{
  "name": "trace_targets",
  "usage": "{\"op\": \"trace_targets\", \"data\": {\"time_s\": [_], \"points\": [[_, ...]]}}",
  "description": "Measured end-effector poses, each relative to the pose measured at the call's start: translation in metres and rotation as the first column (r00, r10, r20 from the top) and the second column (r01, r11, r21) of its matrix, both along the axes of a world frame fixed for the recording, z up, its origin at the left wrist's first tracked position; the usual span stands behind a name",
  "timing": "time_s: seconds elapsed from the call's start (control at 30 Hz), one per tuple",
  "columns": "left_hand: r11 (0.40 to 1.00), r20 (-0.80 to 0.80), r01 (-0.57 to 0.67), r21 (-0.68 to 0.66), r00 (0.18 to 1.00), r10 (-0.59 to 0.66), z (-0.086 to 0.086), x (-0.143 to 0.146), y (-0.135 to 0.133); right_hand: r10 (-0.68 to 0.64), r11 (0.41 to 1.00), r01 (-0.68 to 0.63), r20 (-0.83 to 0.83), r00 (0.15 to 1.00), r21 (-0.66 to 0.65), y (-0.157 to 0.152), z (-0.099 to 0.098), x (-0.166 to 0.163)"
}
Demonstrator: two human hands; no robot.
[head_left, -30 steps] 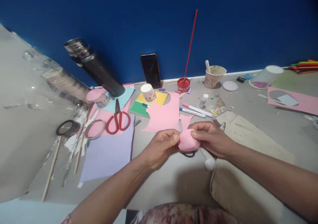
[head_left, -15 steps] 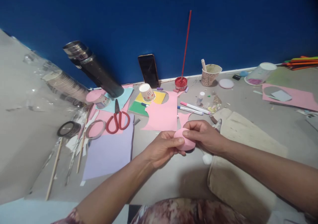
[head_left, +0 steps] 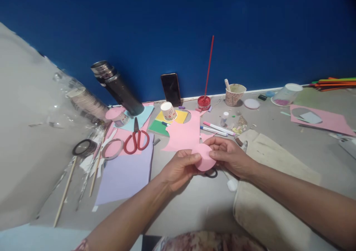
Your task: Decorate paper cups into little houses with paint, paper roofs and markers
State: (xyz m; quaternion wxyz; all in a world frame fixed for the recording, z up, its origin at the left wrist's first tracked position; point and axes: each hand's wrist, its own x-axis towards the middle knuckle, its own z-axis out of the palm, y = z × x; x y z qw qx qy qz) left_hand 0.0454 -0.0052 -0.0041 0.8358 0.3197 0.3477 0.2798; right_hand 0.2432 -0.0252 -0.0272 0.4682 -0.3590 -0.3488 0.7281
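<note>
Over the grey table (head_left: pixel 178 214), inside its near edge, the left hand (head_left: pixel 179 167) and right hand (head_left: pixel 232 156) tightly pinch a pink disc (head_left: pixel 205 161), seemingly fully cut but unattached.

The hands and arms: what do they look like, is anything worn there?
The left hand and right hand are bare human ones, without visible gloves, rings or bracelets. Both forearms are uncovered. A mottled pinkish fabric sleeve edge just shows at the left arm.
</note>
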Motion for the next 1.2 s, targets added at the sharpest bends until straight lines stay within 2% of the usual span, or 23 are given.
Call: {"op": "trace_targets", "data": {"time_s": [0.27,0.47,0.7,0.9,0.93,1.0,1.1,1.13,1.2], "points": [[0.997,0.025,-0.057,-0.057,0.998,0.059,-0.002,0.001,0.001,-0.007,1.0,0.007,-0.015,1.0,-0.009,0.0,-0.002,0.0],[0.99,0.094,-0.037,-0.14,0.994,0.05,-0.004,0.002,0.004,-0.014,0.998,0.012,-0.035,0.999,-0.058,0.003,0.0,0.002],[0.978,0.131,-0.169,-0.122,0.974,0.184,-0.001,0.001,0.006,-0.025,0.998,0.019,-0.084,0.996,-0.067,0.003,0.0,0.0],[0.957,0.062,-0.212,-0.195,0.972,0.228,0.0,-0.001,0.01,-0.093,0.991,0.081,-0.115,0.989,-0.104,0.006,-0.005,0.004],[0.962,0.041,-0.221,-0.163,0.972,0.231,0.001,-0.002,0.01,-0.105,0.989,0.09,-0.121,0.987,-0.12,0.007,-0.007,0.005],[0.966,-0.013,-0.257,-0.004,0.966,0.257,0.004,-0.004,0.008,-0.13,0.983,0.111,-0.133,0.982,-0.144,0.008,-0.008,0.006],[0.905,-0.097,-0.291,0.311,0.937,0.335,0.008,-0.006,0.003,-0.153,0.979,0.133,-0.129,0.98,-0.152,0.009,-0.007,0.006],[0.892,-0.113,-0.273,0.361,0.936,0.332,0.009,-0.006,0.001,-0.156,0.98,0.139,-0.115,0.981,-0.145,0.008,-0.005,0.006],[0.917,-0.127,-0.223,0.331,0.953,0.277,0.01,-0.005,-0.001,-0.155,0.983,0.146,-0.073,0.985,-0.114,0.007,-0.002,0.005]]}}
